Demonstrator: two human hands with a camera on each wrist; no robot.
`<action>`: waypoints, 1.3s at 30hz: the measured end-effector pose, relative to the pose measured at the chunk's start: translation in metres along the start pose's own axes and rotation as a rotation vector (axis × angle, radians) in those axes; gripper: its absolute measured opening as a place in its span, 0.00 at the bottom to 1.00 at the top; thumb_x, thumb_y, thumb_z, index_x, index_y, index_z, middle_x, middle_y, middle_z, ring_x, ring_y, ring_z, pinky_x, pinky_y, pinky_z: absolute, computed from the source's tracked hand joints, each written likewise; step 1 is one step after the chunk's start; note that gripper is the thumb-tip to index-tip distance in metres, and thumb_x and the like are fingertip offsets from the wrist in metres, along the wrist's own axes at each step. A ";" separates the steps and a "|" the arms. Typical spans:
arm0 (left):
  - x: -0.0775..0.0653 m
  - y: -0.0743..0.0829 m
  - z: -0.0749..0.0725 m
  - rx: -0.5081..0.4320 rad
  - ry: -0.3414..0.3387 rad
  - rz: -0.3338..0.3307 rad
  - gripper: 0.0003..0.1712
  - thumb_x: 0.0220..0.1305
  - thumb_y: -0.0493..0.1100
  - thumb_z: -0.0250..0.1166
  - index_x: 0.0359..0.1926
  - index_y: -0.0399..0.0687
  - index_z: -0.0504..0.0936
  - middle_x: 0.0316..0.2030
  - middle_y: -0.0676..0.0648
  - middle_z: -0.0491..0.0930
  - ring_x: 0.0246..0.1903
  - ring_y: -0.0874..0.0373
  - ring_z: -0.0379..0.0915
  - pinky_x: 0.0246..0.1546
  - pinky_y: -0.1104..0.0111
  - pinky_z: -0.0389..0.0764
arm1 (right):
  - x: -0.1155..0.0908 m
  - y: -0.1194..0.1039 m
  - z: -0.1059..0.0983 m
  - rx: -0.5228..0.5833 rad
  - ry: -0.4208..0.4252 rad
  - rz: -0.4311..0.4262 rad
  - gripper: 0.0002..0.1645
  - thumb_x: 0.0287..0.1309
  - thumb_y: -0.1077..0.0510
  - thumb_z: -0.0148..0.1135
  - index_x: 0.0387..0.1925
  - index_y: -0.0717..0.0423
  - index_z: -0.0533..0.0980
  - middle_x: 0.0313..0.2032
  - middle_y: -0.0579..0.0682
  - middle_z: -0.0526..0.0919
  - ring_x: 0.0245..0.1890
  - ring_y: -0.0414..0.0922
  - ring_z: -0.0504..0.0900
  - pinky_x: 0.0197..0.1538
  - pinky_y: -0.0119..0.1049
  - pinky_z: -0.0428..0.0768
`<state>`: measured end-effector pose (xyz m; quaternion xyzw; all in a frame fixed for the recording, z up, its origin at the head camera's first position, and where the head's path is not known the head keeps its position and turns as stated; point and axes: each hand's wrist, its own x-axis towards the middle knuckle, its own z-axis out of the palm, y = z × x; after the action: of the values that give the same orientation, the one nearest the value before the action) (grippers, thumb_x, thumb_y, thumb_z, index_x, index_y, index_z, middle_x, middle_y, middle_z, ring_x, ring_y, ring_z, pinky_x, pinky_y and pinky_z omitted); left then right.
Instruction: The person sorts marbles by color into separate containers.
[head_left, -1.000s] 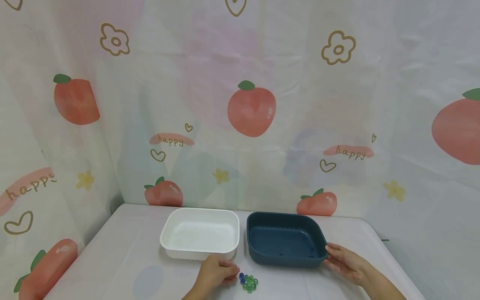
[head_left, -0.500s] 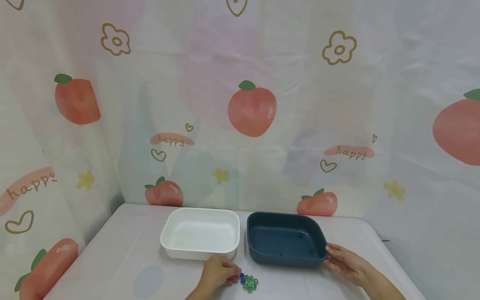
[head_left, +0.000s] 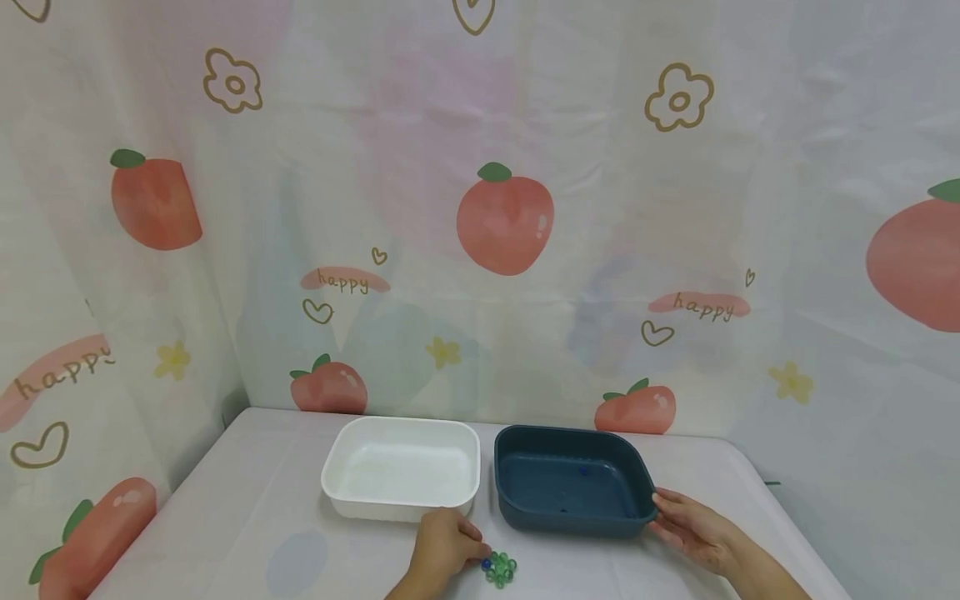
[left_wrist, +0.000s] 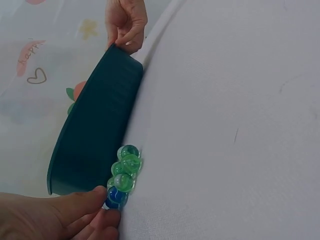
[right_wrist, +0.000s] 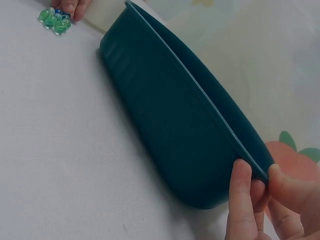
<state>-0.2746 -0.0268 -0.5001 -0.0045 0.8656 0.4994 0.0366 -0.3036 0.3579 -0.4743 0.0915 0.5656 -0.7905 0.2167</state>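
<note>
My left hand (head_left: pixel 444 546) is at the table's front, its thumb and fingers pinching a blue marble at the edge of a small cluster. Another blue marble (head_left: pixel 486 565) and several green marbles (head_left: pixel 501 570) lie together on the cloth beside the fingertips. In the left wrist view the thumb touches the blue glass (left_wrist: pixel 116 196). A dark blue rectangular basin (head_left: pixel 570 523) stands behind the cluster to the right. My right hand (head_left: pixel 697 529) pinches its right rim between thumb and fingers, plainly seen in the right wrist view. Inside lies a blue marble (head_left: pixel 583 472).
A white rectangular basin (head_left: pixel 401 510) stands left of the dark one, just behind my left hand. White cloth (head_left: pixel 247 500) covers the table. A fruit-printed curtain (head_left: pixel 510 350) rises along the back and sides.
My left hand has shifted slightly right, its fingertips now on the blue marbles. Inside the dark basin a blue marble has rolled left. The right hand keeps its place on the rim.
</note>
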 end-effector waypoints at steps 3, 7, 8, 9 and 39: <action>-0.001 0.001 0.001 -0.001 0.011 -0.010 0.09 0.42 0.31 0.79 0.22 0.42 0.84 0.19 0.51 0.81 0.20 0.63 0.78 0.21 0.71 0.82 | 0.000 0.000 -0.001 0.002 -0.005 -0.002 0.40 0.67 0.63 0.60 0.68 0.74 0.49 0.38 0.49 0.84 0.40 0.40 0.84 0.53 0.34 0.84; -0.003 0.001 0.002 -0.019 0.026 -0.018 0.09 0.42 0.30 0.78 0.22 0.41 0.84 0.20 0.51 0.81 0.20 0.62 0.79 0.22 0.71 0.83 | 0.000 0.000 -0.001 -0.006 -0.010 -0.003 0.40 0.68 0.63 0.58 0.69 0.74 0.48 0.38 0.49 0.83 0.40 0.39 0.84 0.53 0.34 0.84; -0.003 0.000 0.002 -0.023 0.029 -0.021 0.09 0.42 0.30 0.78 0.22 0.41 0.84 0.20 0.51 0.81 0.20 0.62 0.79 0.22 0.71 0.83 | 0.000 0.000 -0.001 -0.009 -0.009 -0.003 0.41 0.68 0.63 0.57 0.70 0.75 0.46 0.38 0.49 0.83 0.40 0.39 0.84 0.53 0.34 0.84; -0.003 0.000 0.002 -0.030 0.031 -0.023 0.09 0.42 0.29 0.78 0.22 0.41 0.84 0.20 0.51 0.81 0.20 0.62 0.79 0.22 0.71 0.83 | 0.000 0.000 -0.001 -0.012 -0.007 -0.004 0.43 0.68 0.63 0.57 0.70 0.75 0.43 0.38 0.49 0.83 0.40 0.39 0.84 0.53 0.34 0.84; 0.001 -0.012 -0.007 -0.393 -0.118 -0.142 0.11 0.54 0.35 0.74 0.39 0.34 0.87 0.30 0.44 0.88 0.28 0.59 0.85 0.31 0.68 0.88 | 0.002 0.000 0.000 -0.036 0.021 -0.008 0.48 0.67 0.62 0.59 0.72 0.74 0.39 0.38 0.48 0.83 0.40 0.39 0.84 0.54 0.35 0.84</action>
<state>-0.2754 -0.0391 -0.5068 -0.0433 0.7454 0.6541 0.1207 -0.3055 0.3577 -0.4749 0.0938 0.5825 -0.7798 0.2093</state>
